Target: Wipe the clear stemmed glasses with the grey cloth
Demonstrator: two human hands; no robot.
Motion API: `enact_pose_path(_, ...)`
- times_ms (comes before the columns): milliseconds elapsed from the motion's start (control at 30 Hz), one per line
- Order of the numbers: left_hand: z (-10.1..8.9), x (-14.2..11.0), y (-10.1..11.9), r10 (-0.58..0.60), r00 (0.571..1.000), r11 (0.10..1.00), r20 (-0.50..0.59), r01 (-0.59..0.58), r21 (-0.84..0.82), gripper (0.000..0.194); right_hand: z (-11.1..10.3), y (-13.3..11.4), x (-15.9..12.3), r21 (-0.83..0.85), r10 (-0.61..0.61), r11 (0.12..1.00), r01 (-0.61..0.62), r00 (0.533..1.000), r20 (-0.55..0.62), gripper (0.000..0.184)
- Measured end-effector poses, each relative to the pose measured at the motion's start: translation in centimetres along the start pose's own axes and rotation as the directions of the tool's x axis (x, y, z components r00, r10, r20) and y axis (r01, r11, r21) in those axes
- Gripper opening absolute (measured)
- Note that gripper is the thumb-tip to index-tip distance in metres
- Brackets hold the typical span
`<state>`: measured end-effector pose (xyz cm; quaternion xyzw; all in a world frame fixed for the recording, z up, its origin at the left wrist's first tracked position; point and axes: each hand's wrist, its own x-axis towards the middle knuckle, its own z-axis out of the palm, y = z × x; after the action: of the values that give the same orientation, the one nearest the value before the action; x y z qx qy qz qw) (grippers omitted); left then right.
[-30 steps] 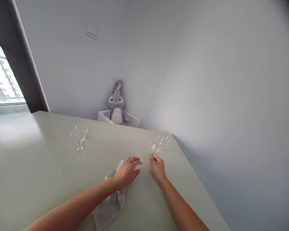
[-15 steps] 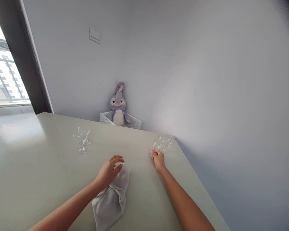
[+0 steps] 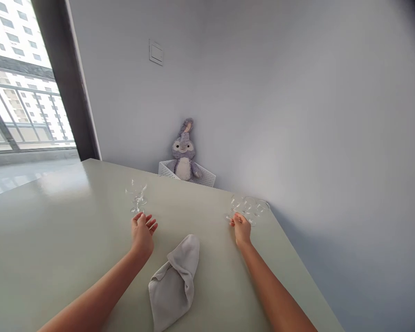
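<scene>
My left hand (image 3: 143, 235) is held over the table just in front of two clear stemmed glasses (image 3: 137, 196). Its fingers are apart and nothing is in them. At the right, my right hand (image 3: 242, 229) has its fingers curled at the foot of a clear stemmed glass (image 3: 235, 203); the exact contact is hard to see. Beside that glass stand two more glasses (image 3: 249, 205), close to the table's far right corner. A folded grey cloth (image 3: 174, 286) lies between my forearms, touched by neither hand.
The pale table (image 3: 207, 216) ends at a wall on the right. Behind its far edge, a plush rabbit (image 3: 184, 159) sits in a white perforated basket (image 3: 207, 178). A light switch (image 3: 156, 52) is on the wall, and a window (image 3: 24, 83) is at the left.
My left hand has moved left from above the cloth to the left glasses. The glass by my right hand has shifted farther back, beside the others. The view has turned slightly left.
</scene>
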<state>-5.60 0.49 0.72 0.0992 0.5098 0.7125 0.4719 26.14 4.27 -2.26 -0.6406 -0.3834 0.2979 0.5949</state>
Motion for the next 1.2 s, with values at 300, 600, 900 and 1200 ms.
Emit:
enact_pose_path(300, 0.9, 4.2, 4.2, -0.293, 0.949, 0.794, 0.117, 0.31, -0.523, 0.056, 1.3, -2.8, -9.2, -0.199, -0.156, 0.941, 0.273, 0.874, 0.461, 0.032)
enact_pose_path(600, 0.8, 6.9, 3.8, -0.262, 0.937, 0.718, 0.231, 0.349, -0.602, 0.043, 3.9, -4.1, -17.9, -0.427, -0.197, 0.446, 0.787, 0.551, 0.811, 0.027)
enact_pose_path(900, 1.6, 4.3, 3.0, -0.236, 0.936, 0.815, 0.263, 0.337, -0.471, 0.021, 3.4, -4.7, -14.9, 0.113, 0.105, 0.974, -0.195, 0.834, 0.542, 0.02)
enact_pose_path(1200, 2.0, -4.7, -2.3, -0.206, 0.743, 0.931, 0.637, 0.349, -0.106, 0.017, 2.1, -7.3, -15.1, 0.505, 0.183, 0.77, -0.39, 0.893, 0.411, 0.025)
